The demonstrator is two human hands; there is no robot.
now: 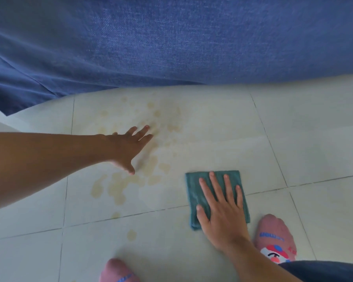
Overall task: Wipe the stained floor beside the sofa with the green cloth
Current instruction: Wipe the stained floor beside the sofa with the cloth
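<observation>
Head view, nearest first: two feet in pink patterned socks, left foot (pixel 118 270) at the bottom edge, right foot (pixel 276 238) at lower right, both on the pale tiled floor (pixel 314 139). Just ahead of the right foot, right hand (pixel 222 208) lies flat, palm down, fingers spread, grip apart, pressing on the green cloth (pixel 194 192). Cloth is folded into a rectangle, flat on the floor, straddling a grout line, to the right of the stain (pixel 130 180) and apart from it. Left hand (pixel 128 147) reaches in from the left, fingers splayed, grip apart and holding nothing, over the yellowish blotches; contact with the floor not clear. Stain spreads from near the feet up toward the blue sofa (pixel 171 37), which fills the far side.
</observation>
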